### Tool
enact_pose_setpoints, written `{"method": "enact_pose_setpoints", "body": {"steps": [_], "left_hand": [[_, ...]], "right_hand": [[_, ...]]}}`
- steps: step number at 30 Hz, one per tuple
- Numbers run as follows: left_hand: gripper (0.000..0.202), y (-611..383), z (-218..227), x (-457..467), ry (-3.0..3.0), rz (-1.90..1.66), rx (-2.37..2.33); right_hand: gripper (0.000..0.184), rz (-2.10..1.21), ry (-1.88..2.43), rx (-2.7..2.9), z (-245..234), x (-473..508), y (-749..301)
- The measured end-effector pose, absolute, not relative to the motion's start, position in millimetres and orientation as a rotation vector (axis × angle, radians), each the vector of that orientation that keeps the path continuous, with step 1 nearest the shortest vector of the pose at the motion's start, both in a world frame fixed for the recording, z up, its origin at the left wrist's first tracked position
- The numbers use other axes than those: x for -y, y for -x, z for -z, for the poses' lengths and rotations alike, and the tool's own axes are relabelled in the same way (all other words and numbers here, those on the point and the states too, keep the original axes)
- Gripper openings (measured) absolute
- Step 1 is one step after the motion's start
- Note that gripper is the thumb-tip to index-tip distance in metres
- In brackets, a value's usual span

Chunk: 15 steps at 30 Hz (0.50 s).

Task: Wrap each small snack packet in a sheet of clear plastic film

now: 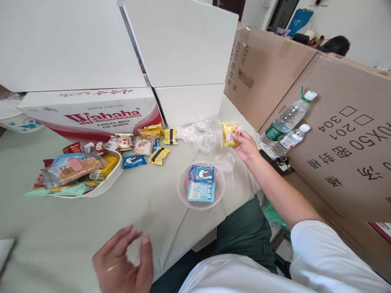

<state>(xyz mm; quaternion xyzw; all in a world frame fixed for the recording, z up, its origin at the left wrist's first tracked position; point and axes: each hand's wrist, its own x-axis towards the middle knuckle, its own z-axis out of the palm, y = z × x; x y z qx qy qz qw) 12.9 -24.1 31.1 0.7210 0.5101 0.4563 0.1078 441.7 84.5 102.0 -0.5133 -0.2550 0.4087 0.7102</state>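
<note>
"How much room was there around the clear bowl [181,193]?"

"The worktop's [76,228] edge ran close to the bowl's near right side, and the surface spread widest to its left. Beyond it on the right, cardboard panels [275,69] walled things in, two bottles [285,118] in front of them."

"Anything you couldn't make out?"

"Whatever lay beneath the blue packets [203,174] in the bowl; only a pinkish bit showed. The left hand [124,262], nearer than the bowl and to its left, was cut off below the palm, its thumb parted from half-curled fingers."

"And the yellow packet [229,134]?"

"In the right hand [244,146], pinched between thumb and fingers that covered one side. It was beyond the bowl, slightly to the right, just beside some crumpled plastic [201,136]."
</note>
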Motion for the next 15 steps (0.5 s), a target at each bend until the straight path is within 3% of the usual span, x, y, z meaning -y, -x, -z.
{"method": "enact_pose_setpoints", "body": {"steps": [7, 11, 15], "left_hand": [[0.013, -68, -101, -42, -2.181, -1.359, -1.435], [0.021, -132, -131, -98, -2.431, -0.993, -1.072], [0.035, -237, -138, -124, -2.684, -0.317, -0.803]], "right_hand": [[0.04, -0.594, 1.043, 0.715, -144, -28, -446], [0.035, -0.475, 1.13, 0.624, -143, 37, -453], [0.039, -0.452, 1.224, 0.443, -121, 95, -455]]}}
